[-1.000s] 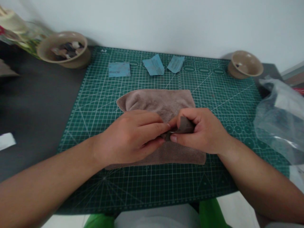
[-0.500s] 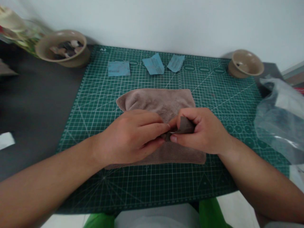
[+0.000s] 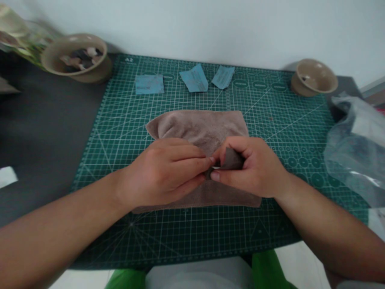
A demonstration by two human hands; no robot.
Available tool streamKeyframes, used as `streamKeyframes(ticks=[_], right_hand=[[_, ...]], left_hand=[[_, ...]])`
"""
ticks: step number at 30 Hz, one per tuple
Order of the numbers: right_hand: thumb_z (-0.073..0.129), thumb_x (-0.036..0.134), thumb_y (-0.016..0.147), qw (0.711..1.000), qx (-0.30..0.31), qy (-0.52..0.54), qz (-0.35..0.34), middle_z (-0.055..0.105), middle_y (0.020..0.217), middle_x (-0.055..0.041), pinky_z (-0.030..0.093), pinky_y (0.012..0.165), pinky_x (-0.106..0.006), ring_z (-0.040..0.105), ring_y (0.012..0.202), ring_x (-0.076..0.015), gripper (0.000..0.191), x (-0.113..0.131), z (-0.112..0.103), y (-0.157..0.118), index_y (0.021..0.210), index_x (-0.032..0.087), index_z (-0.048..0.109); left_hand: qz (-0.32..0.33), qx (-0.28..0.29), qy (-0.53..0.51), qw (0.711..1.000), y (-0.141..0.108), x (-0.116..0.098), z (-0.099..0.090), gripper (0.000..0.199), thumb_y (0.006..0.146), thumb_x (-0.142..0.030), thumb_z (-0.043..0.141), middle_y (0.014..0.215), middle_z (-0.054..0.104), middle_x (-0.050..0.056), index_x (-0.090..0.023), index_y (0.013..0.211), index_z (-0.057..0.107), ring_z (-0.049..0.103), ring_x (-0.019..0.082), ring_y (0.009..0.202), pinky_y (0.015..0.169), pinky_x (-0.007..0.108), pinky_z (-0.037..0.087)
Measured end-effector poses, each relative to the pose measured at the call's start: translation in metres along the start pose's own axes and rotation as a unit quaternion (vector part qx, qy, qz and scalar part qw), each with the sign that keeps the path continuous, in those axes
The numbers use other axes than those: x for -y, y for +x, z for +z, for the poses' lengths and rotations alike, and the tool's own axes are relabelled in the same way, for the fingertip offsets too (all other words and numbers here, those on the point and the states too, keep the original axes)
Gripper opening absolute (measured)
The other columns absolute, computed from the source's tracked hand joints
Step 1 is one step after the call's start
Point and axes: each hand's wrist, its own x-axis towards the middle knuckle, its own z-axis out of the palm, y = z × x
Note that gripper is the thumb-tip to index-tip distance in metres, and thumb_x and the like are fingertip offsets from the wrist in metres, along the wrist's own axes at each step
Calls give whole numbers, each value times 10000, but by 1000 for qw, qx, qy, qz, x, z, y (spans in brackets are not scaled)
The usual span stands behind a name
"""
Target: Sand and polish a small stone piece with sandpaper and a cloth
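Above a brownish-pink cloth (image 3: 198, 124), both hands meet fingertip to fingertip. My right hand (image 3: 255, 168) is closed round a folded piece of grey-brown sandpaper (image 3: 233, 159), its flap standing up between thumb and fingers. My left hand (image 3: 164, 172) is closed too, its fingertips pinching a small dark piece (image 3: 208, 173) against the sandpaper's edge. Most of that piece is hidden by the fingers, so its kind cannot be made out. The cloth lies rumpled on a green cutting mat (image 3: 120, 120), one corner folded at its upper left.
Several small blue printed sheets, one a blue rectangle (image 3: 149, 84), lie along the mat's back. A tan bowl (image 3: 99, 72) with several stone-like pieces stands back left. A smaller tan bowl (image 3: 306, 86) is back right, beside a clear plastic bag (image 3: 355, 148). A white wall (image 3: 210, 28) rises behind.
My fingers have shifted very slightly, with the sandpaper a little further left in my right hand. The view has moved a bit; both hands keep their hold.
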Motion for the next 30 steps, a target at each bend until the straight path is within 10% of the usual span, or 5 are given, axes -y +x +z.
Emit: streamKeyframes(ticks=[10, 21, 30], right_hand=[[807, 334, 764, 997, -9, -69, -31, 560, 616, 64, 313, 516, -229, 480, 555, -73, 294, 1, 10, -1, 700, 167, 573], [800, 287, 787, 979, 105, 173, 15, 653, 740, 18, 341, 516, -247, 569, 620, -117, 316, 1, -4, -4, 701, 195, 511], [827, 313, 734, 998, 56, -12, -14, 542, 608, 61, 316, 518, -238, 484, 569, -86, 318, 2, 4, 2, 669, 174, 549]], left_hand=[[-44, 47, -10, 998, 4, -4, 0, 174, 932, -136, 602, 647, 646, 57, -107, 772, 662, 624, 169, 548, 472, 283, 443], [-62, 30, -145, 987, 5, -8, -11, 89, 909, -141, 651, 791, 737, 54, -208, 966, 662, 718, 177, 673, 531, 267, 558], [-41, 50, -56, 996, 4, -4, -1, 153, 905, -152, 597, 640, 643, 16, -209, 766, 630, 612, 152, 531, 474, 274, 485]])
